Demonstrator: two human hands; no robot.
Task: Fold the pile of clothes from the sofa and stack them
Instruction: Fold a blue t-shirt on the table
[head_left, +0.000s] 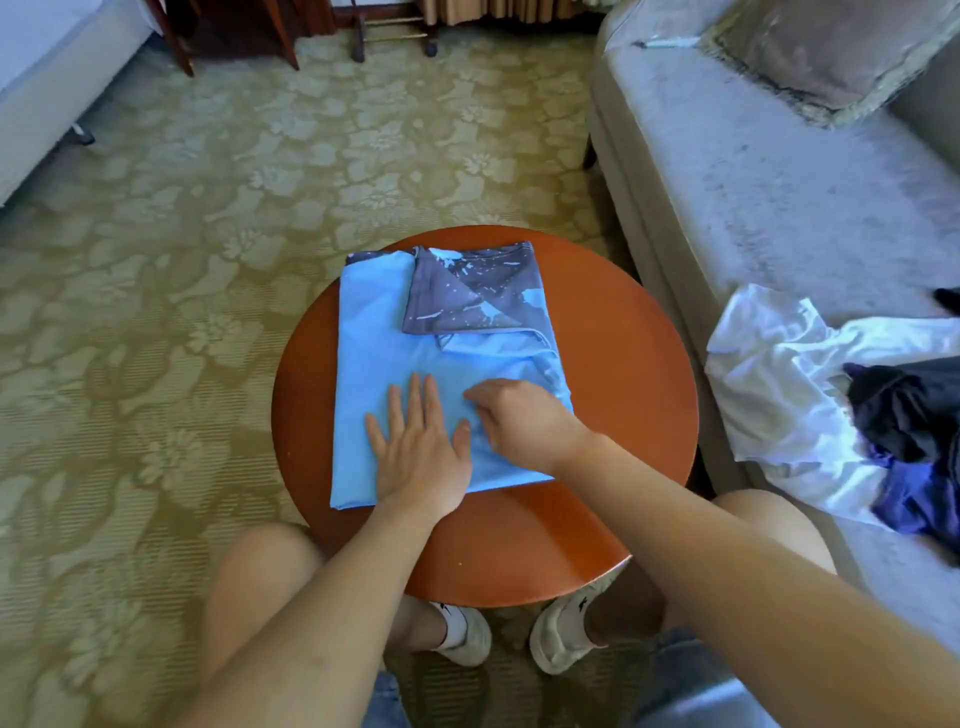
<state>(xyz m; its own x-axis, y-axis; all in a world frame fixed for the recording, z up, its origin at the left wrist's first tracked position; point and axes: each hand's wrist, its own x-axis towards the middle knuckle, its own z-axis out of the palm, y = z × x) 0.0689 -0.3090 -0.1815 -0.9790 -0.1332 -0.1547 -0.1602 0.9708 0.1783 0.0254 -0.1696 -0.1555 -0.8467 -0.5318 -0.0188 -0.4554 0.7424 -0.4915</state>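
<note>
A folded light blue garment is laid flat on the round orange-brown bench, covering its middle and left part, with the near left corner of the cloth hanging just past the bench's edge. A grey patterned panel of the same garment is turned over on its far right part. The left grip is released: it is spread palm down, fingers straight and pointing far, and is pressed on the near half of the blue garment. The right grip is set just to the right of it, almost touching the left thumb, with its fingers curled down onto the cloth near the garment's middle; whether a fold is pinched under them cannot be told. Both grips are thus placed on the near part of the garment, well short of the grey panel. On the sofa at the right, a crumpled white garment is seen, with dark garments heaped on its right side. A cushion is propped at the sofa's far end. The bench is stood on a floral carpet.
</note>
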